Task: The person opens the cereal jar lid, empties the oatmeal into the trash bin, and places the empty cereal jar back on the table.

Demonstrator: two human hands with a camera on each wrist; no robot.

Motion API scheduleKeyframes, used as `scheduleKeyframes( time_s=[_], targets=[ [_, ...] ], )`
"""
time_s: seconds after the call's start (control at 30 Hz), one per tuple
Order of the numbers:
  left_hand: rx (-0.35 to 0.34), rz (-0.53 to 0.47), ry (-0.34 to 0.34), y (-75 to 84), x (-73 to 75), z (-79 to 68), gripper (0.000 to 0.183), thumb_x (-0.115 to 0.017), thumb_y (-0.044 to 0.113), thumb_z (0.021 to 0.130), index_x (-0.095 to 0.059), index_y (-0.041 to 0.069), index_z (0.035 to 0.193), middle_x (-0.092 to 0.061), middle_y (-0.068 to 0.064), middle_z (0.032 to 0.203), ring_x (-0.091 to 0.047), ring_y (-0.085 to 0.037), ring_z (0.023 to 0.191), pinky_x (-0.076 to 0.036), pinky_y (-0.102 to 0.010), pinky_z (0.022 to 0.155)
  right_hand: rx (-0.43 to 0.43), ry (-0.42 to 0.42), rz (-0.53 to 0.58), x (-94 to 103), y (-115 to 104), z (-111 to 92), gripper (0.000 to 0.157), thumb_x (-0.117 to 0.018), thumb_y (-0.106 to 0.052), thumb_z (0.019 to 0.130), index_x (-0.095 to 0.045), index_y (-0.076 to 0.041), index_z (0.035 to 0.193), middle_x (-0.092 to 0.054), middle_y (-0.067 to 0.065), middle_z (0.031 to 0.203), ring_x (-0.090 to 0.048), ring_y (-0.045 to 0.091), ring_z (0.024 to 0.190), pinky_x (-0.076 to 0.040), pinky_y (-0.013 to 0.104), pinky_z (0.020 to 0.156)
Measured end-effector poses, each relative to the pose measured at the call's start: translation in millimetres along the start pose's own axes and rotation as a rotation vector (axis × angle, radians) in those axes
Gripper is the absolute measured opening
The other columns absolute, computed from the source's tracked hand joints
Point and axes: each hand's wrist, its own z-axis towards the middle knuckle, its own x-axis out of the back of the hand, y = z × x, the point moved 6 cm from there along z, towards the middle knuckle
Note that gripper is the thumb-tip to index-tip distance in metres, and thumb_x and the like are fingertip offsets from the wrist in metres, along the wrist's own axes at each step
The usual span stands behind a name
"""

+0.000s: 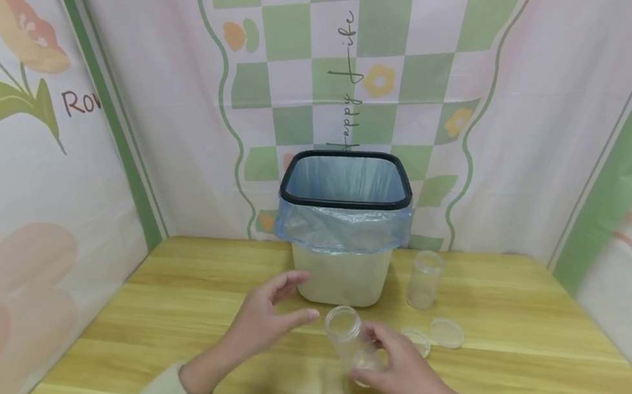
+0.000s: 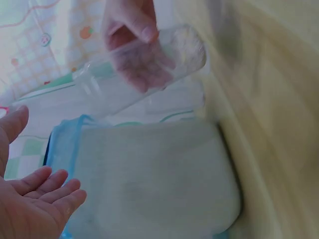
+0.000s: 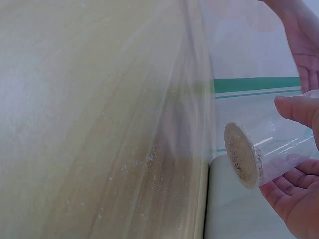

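My right hand grips a clear plastic jar between thumb and fingers. The jar leans, its open mouth toward the bin and my left hand, and its base is lifted off the table. Pale crumbly material lies at its bottom end. My left hand hovers to the left of the jar's mouth, fingers extended and apart, holding nothing. In the left wrist view, the fingers of the right hand show through the jar wall.
Behind the hands stands a whitish bin lined with a blue bag under a black rim. To its right is an upright clear jar. Two clear round lids lie on the wooden table. Patterned curtains enclose the table.
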Motion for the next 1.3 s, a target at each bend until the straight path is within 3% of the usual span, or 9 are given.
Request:
scheduleKeyframes(
  time_s=[0.3,0.43,0.6,0.73,0.97,1.3],
  targets=[
    [-0.408,0.241,0.173,38.4,36.6,30.8,0.051,-0.081,0.013,0.08,-0.061,-0.003,0.123,-0.063,-0.016,0.125,-0.057,-0.025,0.119,-0.045,-0.04,0.1,-0.025,0.046,-0.029,6.1,-2.0,-1.5,0.064,-0.086,-0.028,0.072,-0.057,-0.001,0.122,-0.064,0.002,0.105,-0.059,0.017,0.091,-0.053,0.04,0.08],
    [-0.524,0.344,0.22,47.6,46.0,46.7,0.051,-0.082,0.015,0.08,-0.061,-0.005,0.122,-0.061,-0.018,0.127,-0.057,-0.026,0.119,-0.046,-0.042,0.099,-0.003,0.064,-0.043,7.9,-3.0,-2.1,0.064,-0.086,-0.03,0.072,-0.057,-0.002,0.122,-0.064,0.0,0.104,-0.06,0.015,0.09,-0.052,0.044,0.081],
    [-0.616,0.433,0.244,52.6,52.8,66.7,0.046,-0.079,0.015,0.082,-0.063,-0.007,0.118,-0.061,-0.019,0.126,-0.055,-0.03,0.121,-0.045,-0.042,0.1,0.018,0.06,-0.046,9.0,-4.6,-3.3,0.062,-0.085,-0.029,0.073,-0.057,-0.002,0.121,-0.065,-0.001,0.103,-0.06,0.014,0.089,-0.052,0.043,0.082],
    [-0.641,0.497,0.244,52.8,55.9,83.9,0.044,-0.076,0.018,0.084,-0.064,-0.006,0.119,-0.062,-0.018,0.126,-0.055,-0.03,0.122,-0.045,-0.042,0.1,0.01,0.052,-0.044,10.5,-4.5,-3.7,0.063,-0.085,-0.03,0.074,-0.057,-0.002,0.122,-0.064,-0.003,0.105,-0.06,0.014,0.091,-0.052,0.042,0.083],
    [-0.58,0.545,0.215,44.4,59.7,111.8,0.041,-0.069,0.022,0.09,-0.064,-0.004,0.122,-0.061,-0.016,0.129,-0.054,-0.027,0.124,-0.044,-0.041,0.101,-0.012,0.053,-0.02,14.4,-5.4,-3.4,0.066,-0.084,-0.031,0.074,-0.055,0.001,0.125,-0.063,-0.002,0.109,-0.061,0.018,0.095,-0.053,0.038,0.084],
    [-0.62,0.587,0.172,32.7,58.1,130.3,0.033,-0.065,0.022,0.093,-0.069,-0.001,0.117,-0.067,-0.014,0.118,-0.062,-0.025,0.114,-0.047,-0.038,0.097,-0.013,0.093,-0.06,22.4,-4.9,-1.1,0.065,-0.086,-0.028,0.072,-0.057,0.001,0.122,-0.064,-0.005,0.103,-0.062,0.014,0.092,-0.053,0.038,0.083]
  ],
)
